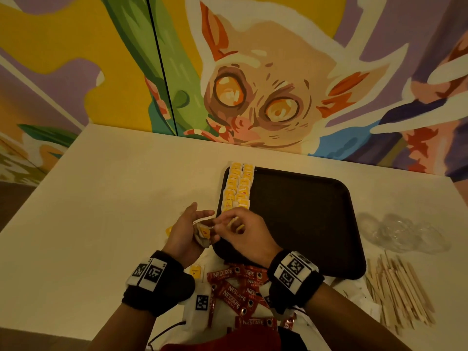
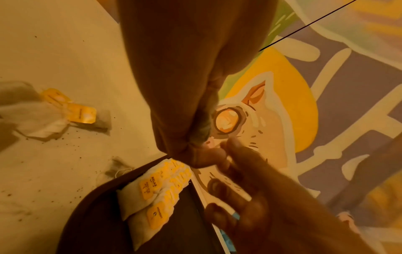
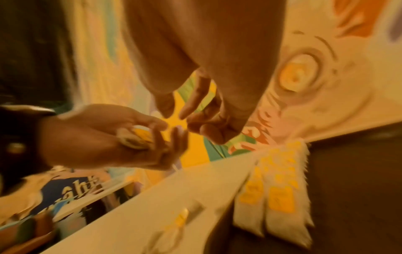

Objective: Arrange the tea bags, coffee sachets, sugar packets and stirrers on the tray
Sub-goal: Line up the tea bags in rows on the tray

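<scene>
Dark tray [image 1: 304,224] mid-desk, two tea-bag rows [image 1: 238,191] along its left edge. Coffee sachets [image 1: 235,292] at near edge, stirrers [image 1: 397,287] near-right. Left hand [image 1: 182,231] cups loose tea bags [image 1: 202,233]; right hand [image 1: 243,231] pinches one's tag [image 1: 234,221].

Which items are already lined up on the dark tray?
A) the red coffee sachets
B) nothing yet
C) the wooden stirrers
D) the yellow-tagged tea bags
D: two rows of tea bags lie along the left edge of the tray, while the coffee sachets and the stirrers lie on the table beside it.
</scene>
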Available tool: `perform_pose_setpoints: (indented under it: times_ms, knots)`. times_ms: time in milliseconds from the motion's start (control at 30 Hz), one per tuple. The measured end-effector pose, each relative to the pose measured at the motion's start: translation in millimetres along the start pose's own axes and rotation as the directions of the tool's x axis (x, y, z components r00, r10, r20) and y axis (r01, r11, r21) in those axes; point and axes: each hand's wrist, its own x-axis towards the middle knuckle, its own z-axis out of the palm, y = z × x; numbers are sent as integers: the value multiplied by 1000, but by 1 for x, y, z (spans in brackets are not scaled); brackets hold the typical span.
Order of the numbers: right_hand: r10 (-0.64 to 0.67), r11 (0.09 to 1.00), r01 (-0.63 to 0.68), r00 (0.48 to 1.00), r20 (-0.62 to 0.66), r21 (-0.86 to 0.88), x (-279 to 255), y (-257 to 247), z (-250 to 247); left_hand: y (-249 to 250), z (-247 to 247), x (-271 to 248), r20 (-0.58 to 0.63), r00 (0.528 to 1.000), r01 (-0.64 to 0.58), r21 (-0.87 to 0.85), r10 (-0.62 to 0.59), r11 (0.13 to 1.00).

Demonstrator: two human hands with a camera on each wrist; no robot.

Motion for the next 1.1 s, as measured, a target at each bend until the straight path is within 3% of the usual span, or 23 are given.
perform_pose_setpoints:
  times_ms: [100, 233, 467, 633, 767, 900, 1100]
  knots:
    - [-89, 987, 98, 993, 80, -124, -4, -3, 4, 0, 5, -2, 26, 999, 29, 32, -30, 999]
    - [-81, 961, 103, 992, 92, -256, -4, -1, 7, 0, 8, -4, 59, 997, 43, 49, -46, 998]
    - [-107, 980, 96, 993, -57, -176, -4, -5, 4, -8, 2, -4, 94, 994, 44, 105, -54, 993]
    - [-137, 986, 133, 990, -33, -100, -2, -7, -10, -4, 0, -9, 70, 997, 24, 270, -45, 963]
    - [-193, 979, 195, 981, 31, -60, 0, -11, -21, 3, 0, -13, 151, 988, -100, 395, 43, 913]
    - [-251, 967, 250, 968, 11, 56, -1, -14, -25, 9, -4, -16, 280, 953, -216, 372, 113, 903]
    - [-266, 947, 264, 964, -16, 182, -3, -14, -29, 12, -6, -17, 309, 921, -359, 437, 237, 825]
